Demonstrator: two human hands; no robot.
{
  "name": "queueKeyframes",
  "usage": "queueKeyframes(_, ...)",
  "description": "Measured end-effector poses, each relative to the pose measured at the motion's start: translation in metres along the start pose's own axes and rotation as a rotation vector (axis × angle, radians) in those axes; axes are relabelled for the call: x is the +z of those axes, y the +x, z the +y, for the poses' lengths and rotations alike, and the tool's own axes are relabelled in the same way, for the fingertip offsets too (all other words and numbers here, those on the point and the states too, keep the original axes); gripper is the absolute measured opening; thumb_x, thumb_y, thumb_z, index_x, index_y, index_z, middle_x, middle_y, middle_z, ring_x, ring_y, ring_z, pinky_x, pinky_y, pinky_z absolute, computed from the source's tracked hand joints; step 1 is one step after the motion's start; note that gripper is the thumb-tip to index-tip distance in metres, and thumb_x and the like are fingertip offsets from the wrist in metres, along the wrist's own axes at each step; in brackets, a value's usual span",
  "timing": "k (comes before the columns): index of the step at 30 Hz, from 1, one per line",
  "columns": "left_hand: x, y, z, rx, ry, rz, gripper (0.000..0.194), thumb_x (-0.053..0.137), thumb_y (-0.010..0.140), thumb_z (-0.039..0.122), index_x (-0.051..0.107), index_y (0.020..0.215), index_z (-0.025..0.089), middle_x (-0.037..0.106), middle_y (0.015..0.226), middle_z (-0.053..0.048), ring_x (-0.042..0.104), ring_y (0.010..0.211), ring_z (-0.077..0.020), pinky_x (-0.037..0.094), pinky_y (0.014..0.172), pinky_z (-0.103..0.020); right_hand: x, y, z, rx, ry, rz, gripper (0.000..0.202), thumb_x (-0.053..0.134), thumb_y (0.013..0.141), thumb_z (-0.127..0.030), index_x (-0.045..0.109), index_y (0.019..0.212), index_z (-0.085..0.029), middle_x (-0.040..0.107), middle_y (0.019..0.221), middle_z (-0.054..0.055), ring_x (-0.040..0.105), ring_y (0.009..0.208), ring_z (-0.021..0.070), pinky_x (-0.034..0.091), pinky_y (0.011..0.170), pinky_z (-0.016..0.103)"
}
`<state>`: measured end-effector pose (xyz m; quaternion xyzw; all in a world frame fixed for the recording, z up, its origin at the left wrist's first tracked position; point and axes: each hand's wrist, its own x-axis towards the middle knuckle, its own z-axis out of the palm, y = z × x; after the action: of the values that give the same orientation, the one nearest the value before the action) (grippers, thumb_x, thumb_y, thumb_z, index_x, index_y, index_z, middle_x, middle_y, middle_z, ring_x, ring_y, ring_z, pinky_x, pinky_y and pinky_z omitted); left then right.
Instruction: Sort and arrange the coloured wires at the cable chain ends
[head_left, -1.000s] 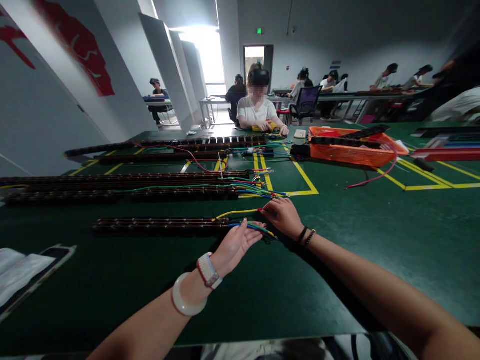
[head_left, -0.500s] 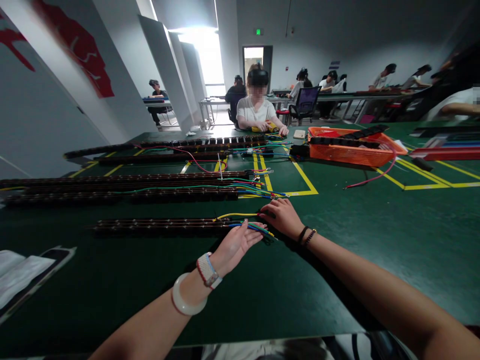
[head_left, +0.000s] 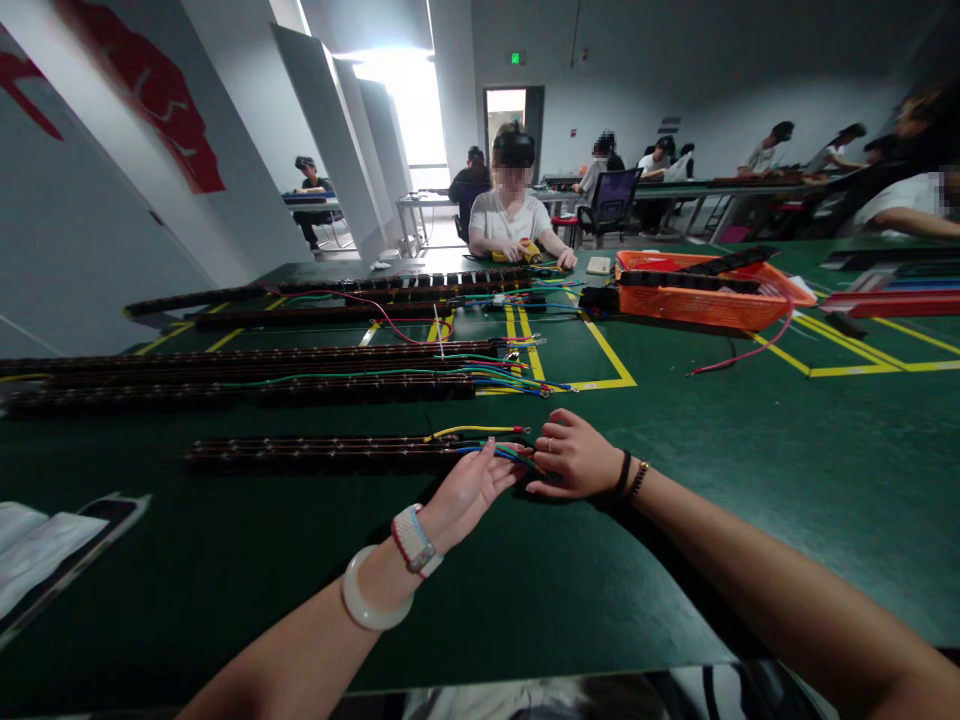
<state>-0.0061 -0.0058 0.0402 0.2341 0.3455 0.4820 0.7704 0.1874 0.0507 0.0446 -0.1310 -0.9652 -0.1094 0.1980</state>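
Bright window light behind, people at benches along the back of the room, and up front a big green table (head_left: 750, 450) marked with yellow tape (head_left: 600, 345). At its far edge sits a co-worker (head_left: 510, 215) in a white top, hands at a yellow tool (head_left: 529, 250); towards the right of that edge, there's an orange basket (head_left: 690, 305) with dark strips across it.

To the action, between the middle of the table and its near edge: a dark strip bundle (head_left: 322, 453) lies lengthwise, wires coming out of its right end. The left hand (head_left: 472, 490) is spread, palm up, its grip loose, with the blue and green wires (head_left: 510, 453) across the fingers. The right hand (head_left: 577, 455) meets it at the wire tips, fingers curled; whether that grip is pinching anything, you cannot tell. The yellow wire (head_left: 472, 429), red-sleeved at its end, lies free just beyond, on the far-edge side. Longer strips (head_left: 247, 388) run parallel behind.
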Motion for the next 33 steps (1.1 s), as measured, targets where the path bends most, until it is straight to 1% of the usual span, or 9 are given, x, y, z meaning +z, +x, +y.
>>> queueKeyframes(3, 0.0, 0.0, 0.0, -0.001, 0.0, 0.011, 0.028, 0.045, 0.092, 0.028, 0.063, 0.095, 0.006, 0.065, 0.104, -0.019, 0.061, 0.103, -0.0232, 0.04, 0.101, -0.042, 0.005, -0.001, 0.003, 0.061, 0.019, 0.015, 0.032, 0.041, 0.09, -0.038, 0.059, 0.072, -0.019, 0.054, 0.061, 0.001, 0.043, 0.063, 0.0137, 0.031, 0.076, 0.033)
queueKeyframes(5, 0.001, -0.001, 0.001, -0.001, -0.001, 0.021, 0.028, 0.043, 0.092, 0.027, 0.062, 0.095, 0.006, 0.065, 0.104, -0.019, 0.061, 0.103, -0.0235, 0.04, 0.101, -0.043, 0.008, -0.003, 0.007, 0.13, 0.051, 0.021, 0.032, 0.041, 0.091, -0.034, 0.055, 0.067, -0.018, 0.053, 0.062, 0.001, 0.043, 0.062, 0.0126, 0.032, 0.074, 0.03)
queueKeyframes(8, 0.002, -0.001, 0.002, 0.0, -0.001, 0.03, 0.028, 0.043, 0.092, 0.026, 0.06, 0.095, 0.005, 0.065, 0.104, -0.02, 0.061, 0.102, -0.0237, 0.041, 0.1, -0.043, 0.009, -0.005, 0.01, 0.199, 0.099, 0.03, 0.032, 0.041, 0.092, -0.034, 0.053, 0.066, -0.018, 0.052, 0.063, 0.0, 0.043, 0.061, 0.0114, 0.032, 0.07, 0.028)
queueKeyframes(13, 0.003, -0.002, 0.003, -0.003, 0.012, 0.031, 0.026, 0.042, 0.092, 0.023, 0.06, 0.096, 0.005, 0.063, 0.108, -0.021, 0.061, 0.102, -0.024, 0.041, 0.1, -0.043, 0.008, -0.004, 0.01, 0.251, 0.145, 0.033, 0.032, 0.04, 0.092, -0.033, 0.052, 0.067, -0.018, 0.051, 0.064, 0.001, 0.043, 0.062, 0.0116, 0.032, 0.069, 0.027)
queueKeyframes(20, 0.001, -0.002, 0.004, 0.026, 0.074, -0.009, 0.028, 0.041, 0.093, 0.022, 0.062, 0.099, 0.005, 0.063, 0.109, -0.019, 0.061, 0.103, -0.0231, 0.041, 0.1, -0.04, 0.014, -0.004, 0.014, 0.407, 0.093, 0.114, 0.03, 0.042, 0.092, -0.035, 0.053, 0.071, -0.017, 0.055, 0.07, 0.003, 0.043, 0.064, 0.0133, 0.032, 0.066, 0.027)
queueKeyframes(22, 0.001, -0.003, 0.004, 0.023, 0.09, -0.019, 0.031, 0.04, 0.093, 0.025, 0.062, 0.098, 0.004, 0.064, 0.105, -0.02, 0.062, 0.101, -0.0236, 0.042, 0.099, -0.041, 0.015, -0.004, 0.015, 0.4, 0.091, 0.078, 0.03, 0.042, 0.092, -0.036, 0.053, 0.071, -0.018, 0.055, 0.07, 0.003, 0.044, 0.065, 0.0135, 0.032, 0.067, 0.027)
queueKeyframes(25, 0.0, -0.003, 0.003, 0.03, 0.107, -0.032, 0.036, 0.038, 0.094, 0.029, 0.063, 0.094, 0.003, 0.066, 0.099, -0.02, 0.064, 0.094, -0.0234, 0.043, 0.096, -0.042, 0.016, -0.002, 0.014, 0.348, 0.088, -0.029, 0.027, 0.043, 0.091, -0.034, 0.055, 0.074, -0.018, 0.056, 0.072, 0.003, 0.047, 0.068, 0.0138, 0.032, 0.07, 0.027)
queueKeyframes(29, 0.0, -0.002, 0.002, 0.03, 0.103, -0.016, 0.034, 0.041, 0.093, 0.03, 0.063, 0.089, 0.005, 0.066, 0.096, -0.018, 0.064, 0.09, -0.0217, 0.044, 0.094, -0.041, 0.019, 0.003, 0.012, 0.3, 0.067, -0.155, 0.024, 0.043, 0.091, -0.031, 0.058, 0.078, -0.017, 0.06, 0.077, 0.004, 0.051, 0.072, 0.0141, 0.03, 0.074, 0.029)
queueKeyframes(33, 0.0, -0.002, 0.003, 0.024, 0.12, -0.018, 0.034, 0.039, 0.093, 0.029, 0.062, 0.091, 0.005, 0.066, 0.096, -0.017, 0.064, 0.09, -0.0218, 0.046, 0.091, -0.039, 0.022, 0.009, 0.011, 0.392, 0.014, -0.177, 0.03, 0.04, 0.093, -0.034, 0.061, 0.079, -0.018, 0.063, 0.078, 0.005, 0.052, 0.073, 0.0148, 0.027, 0.073, 0.03)
